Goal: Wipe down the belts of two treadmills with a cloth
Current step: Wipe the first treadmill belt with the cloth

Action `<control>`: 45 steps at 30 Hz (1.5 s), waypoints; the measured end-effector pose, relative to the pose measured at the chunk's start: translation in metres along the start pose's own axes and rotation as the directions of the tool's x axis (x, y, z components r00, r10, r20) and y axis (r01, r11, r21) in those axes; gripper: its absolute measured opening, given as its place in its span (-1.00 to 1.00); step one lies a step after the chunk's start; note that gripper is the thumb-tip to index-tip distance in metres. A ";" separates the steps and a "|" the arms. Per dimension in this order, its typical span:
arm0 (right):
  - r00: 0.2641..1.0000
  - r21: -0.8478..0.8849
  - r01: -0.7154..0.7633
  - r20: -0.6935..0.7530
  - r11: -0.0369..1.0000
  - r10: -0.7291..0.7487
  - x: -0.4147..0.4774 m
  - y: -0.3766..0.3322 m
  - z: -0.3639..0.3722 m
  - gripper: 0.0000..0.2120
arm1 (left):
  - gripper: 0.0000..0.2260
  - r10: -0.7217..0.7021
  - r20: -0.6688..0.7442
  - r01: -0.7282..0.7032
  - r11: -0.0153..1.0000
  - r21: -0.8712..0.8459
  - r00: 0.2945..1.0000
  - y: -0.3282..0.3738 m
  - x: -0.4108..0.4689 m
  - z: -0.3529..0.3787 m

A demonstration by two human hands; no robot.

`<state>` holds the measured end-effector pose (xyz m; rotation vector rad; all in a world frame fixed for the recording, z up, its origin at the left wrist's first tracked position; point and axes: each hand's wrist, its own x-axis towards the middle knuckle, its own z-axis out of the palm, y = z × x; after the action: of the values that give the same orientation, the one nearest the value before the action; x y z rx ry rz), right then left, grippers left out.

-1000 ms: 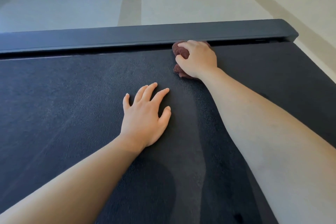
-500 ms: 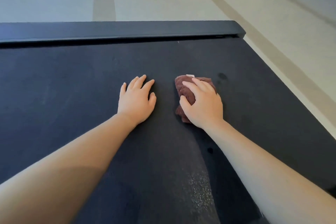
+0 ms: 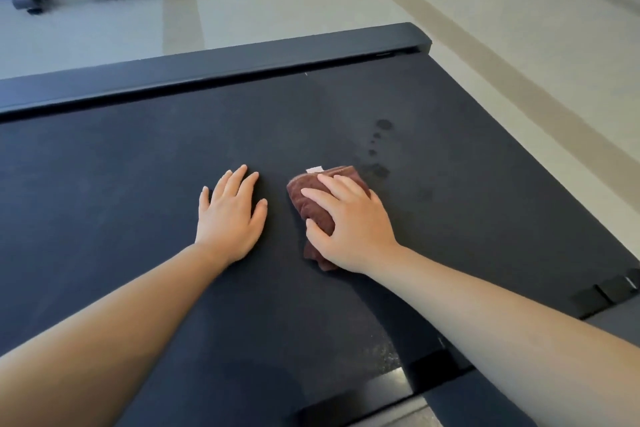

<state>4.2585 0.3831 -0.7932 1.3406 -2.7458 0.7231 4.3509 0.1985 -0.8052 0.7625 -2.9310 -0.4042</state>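
Presently, from the head view I log: treadmill belt (image 3: 138, 184); brown cloth (image 3: 311, 196) bunched mid-belt; right hand (image 3: 349, 229) on it, fingers curled round it; left hand (image 3: 230, 218) flat just beside, fingers straight, holding nothing; dark spots (image 3: 383, 124) beyond the cloth.

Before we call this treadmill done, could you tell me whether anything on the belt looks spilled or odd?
Yes: a short trail of dark spots lies on the belt just beyond the brown cloth that the right hand holds. They are darker than the belt around them, perhaps drips or stains; I cannot tell which.
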 end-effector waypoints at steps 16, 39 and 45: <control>0.999 0.013 0.037 0.012 0.999 -0.038 0.145 0.101 -0.005 -0.55 | -0.50 -0.441 -0.176 0.452 0.891 0.029 0.880 0.094 0.011 0.034; 0.997 -0.047 -0.029 0.072 0.998 0.032 -0.045 0.076 -0.044 -0.54 | -0.54 -0.318 -0.194 0.313 0.948 -0.056 0.928 0.095 -0.010 0.035; 0.999 -0.062 0.007 0.041 0.998 -0.004 -0.113 0.072 -0.056 -0.52 | -0.47 -0.237 -0.116 0.240 0.971 0.007 0.964 0.112 -0.039 0.040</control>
<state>4.2651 0.5280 -0.7943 1.3654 -2.7694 0.6117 4.3265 0.3214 -0.8137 1.1082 -2.7491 -0.3346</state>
